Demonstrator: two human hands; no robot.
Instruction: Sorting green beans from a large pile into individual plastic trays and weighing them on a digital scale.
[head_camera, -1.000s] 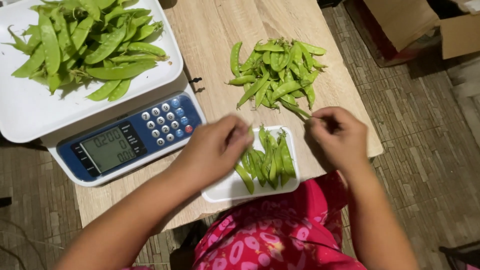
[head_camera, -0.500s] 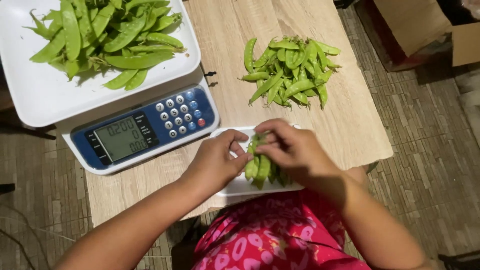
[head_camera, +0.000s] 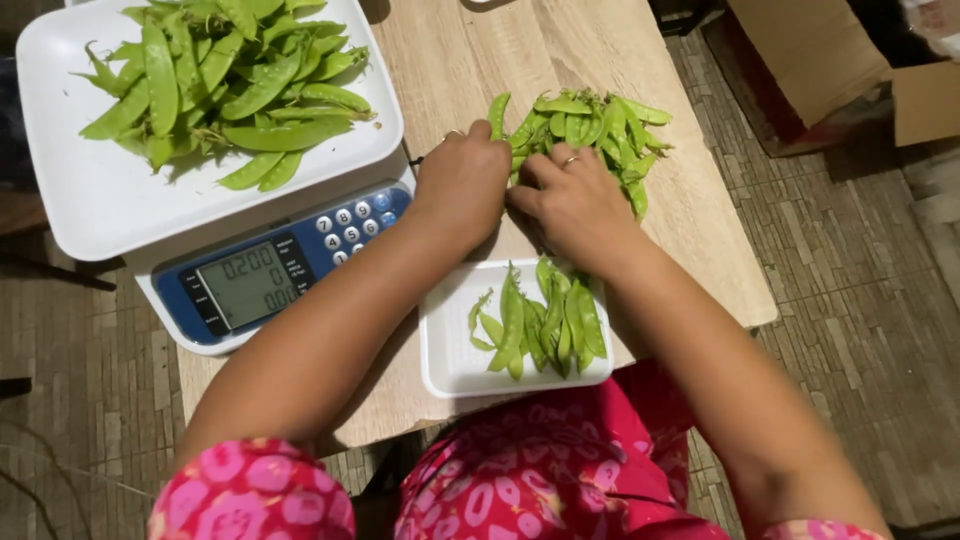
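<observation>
Hands meet at the near edge of the loose pile of snow pea pods (head_camera: 585, 135) on the wooden table (head_camera: 690, 250). The left hand (head_camera: 462, 185) lies palm down with fingers curled onto the pile's left edge, touching a pod; whether it has closed on one cannot be told, as the fingertips are hidden. The right hand (head_camera: 572, 205) lies beside it, fingers bent into the same pile, a ring visible on one finger; its grip is likewise hidden under the knuckles. Both wrists pass over the far rim of the white foam tray (head_camera: 445, 345), which sits just in front of the body, so pods can move from pile to tray by a short pull toward the person.

Pods in the tray (head_camera: 545, 320) lie roughly parallel, lengthwise away from the person, packed against the right side; the left part shows bare foam.

To the left stands a digital weighing scale (head_camera: 265, 275) with a blue keypad panel and lit display. Its white platter (head_camera: 90, 200) carries a larger heap of pea pods (head_camera: 225, 85). The left forearm crosses close to the scale's front right corner. A cardboard box (head_camera: 820, 55) stands on the tiled floor (head_camera: 860, 300) to the right, well apart from the table.
</observation>
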